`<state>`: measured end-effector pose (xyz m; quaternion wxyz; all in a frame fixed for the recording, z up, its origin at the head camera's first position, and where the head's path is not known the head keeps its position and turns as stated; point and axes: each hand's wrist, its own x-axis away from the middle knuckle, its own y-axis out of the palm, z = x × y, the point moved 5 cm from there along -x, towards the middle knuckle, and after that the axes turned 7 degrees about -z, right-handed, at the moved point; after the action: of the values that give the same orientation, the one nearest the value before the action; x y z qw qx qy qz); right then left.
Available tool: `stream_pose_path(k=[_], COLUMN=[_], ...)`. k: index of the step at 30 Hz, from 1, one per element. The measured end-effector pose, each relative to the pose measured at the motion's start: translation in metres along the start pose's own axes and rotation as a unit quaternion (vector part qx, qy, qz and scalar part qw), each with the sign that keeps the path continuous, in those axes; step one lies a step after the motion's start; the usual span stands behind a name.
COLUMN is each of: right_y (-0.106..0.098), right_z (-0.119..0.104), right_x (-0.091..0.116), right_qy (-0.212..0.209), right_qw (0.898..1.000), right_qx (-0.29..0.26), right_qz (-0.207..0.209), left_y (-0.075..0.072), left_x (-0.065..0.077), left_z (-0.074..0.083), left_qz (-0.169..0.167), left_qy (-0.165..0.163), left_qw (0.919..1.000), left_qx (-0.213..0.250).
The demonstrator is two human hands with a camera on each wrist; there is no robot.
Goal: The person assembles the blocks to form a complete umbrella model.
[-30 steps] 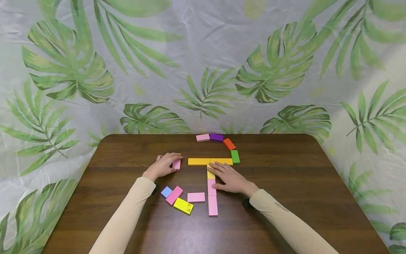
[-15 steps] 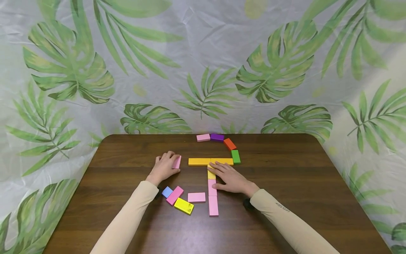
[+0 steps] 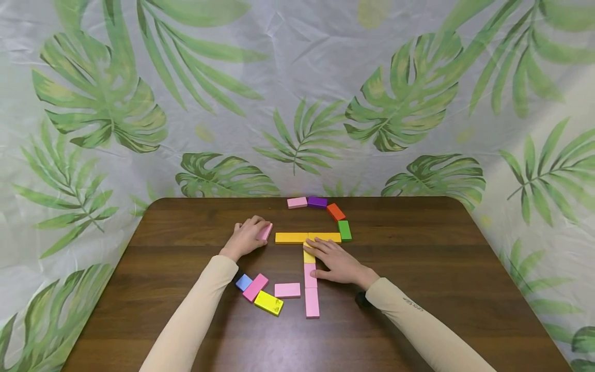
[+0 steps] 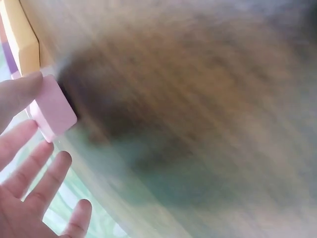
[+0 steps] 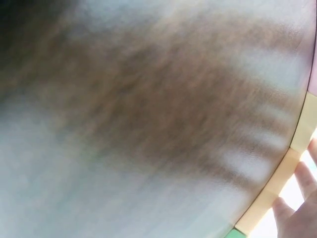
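My left hand (image 3: 246, 238) pinches a pink block (image 3: 265, 232) between thumb and fingers, just left of the orange row. In the left wrist view this pink block (image 4: 55, 106) stands tilted beside an orange block (image 4: 22, 42), the other fingers spread below. Fingers extended, my right hand (image 3: 337, 261) rests on the spot where the orange row (image 3: 291, 238) meets a light yellow block (image 3: 309, 258). Its thumb touches the upper pink block (image 3: 309, 281) of the column, and a further pink block (image 3: 312, 303) continues toward me.
From the row's right end, a green block (image 3: 344, 230), a red block (image 3: 335, 212), a purple block (image 3: 317, 202) and a pale pink block (image 3: 297, 202) curve backward. Nearer me lie blue (image 3: 244, 281), deep pink (image 3: 255, 288), bright yellow (image 3: 268, 303) and pale pink (image 3: 287, 290) blocks on the brown table (image 3: 395, 320).
My left hand has moved right and slightly away from me with the pink block, which now slants and sits closer to the orange row. The right hand has stayed in place.
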<state>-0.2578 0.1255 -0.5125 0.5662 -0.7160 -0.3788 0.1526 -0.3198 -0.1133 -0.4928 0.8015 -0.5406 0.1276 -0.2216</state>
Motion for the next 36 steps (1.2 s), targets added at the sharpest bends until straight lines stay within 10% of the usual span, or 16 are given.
stream_pose_path(k=[17,36], right_y=[0.001,0.0], right_z=[0.001,0.001], right_x=[-0.001,0.0], right_qy=[0.002,0.005], right_qw=[1.0,1.0], right_qx=[-0.002,-0.005], right_qz=[0.002,0.0], left_y=[-0.006,-0.002], left_x=[-0.038,-0.021], left_z=[0.005,0.008], left_qz=[-0.037,-0.075], left_qy=[-0.03,-0.015], left_qw=[0.9988,0.9971], left_qx=[-0.008,-0.006])
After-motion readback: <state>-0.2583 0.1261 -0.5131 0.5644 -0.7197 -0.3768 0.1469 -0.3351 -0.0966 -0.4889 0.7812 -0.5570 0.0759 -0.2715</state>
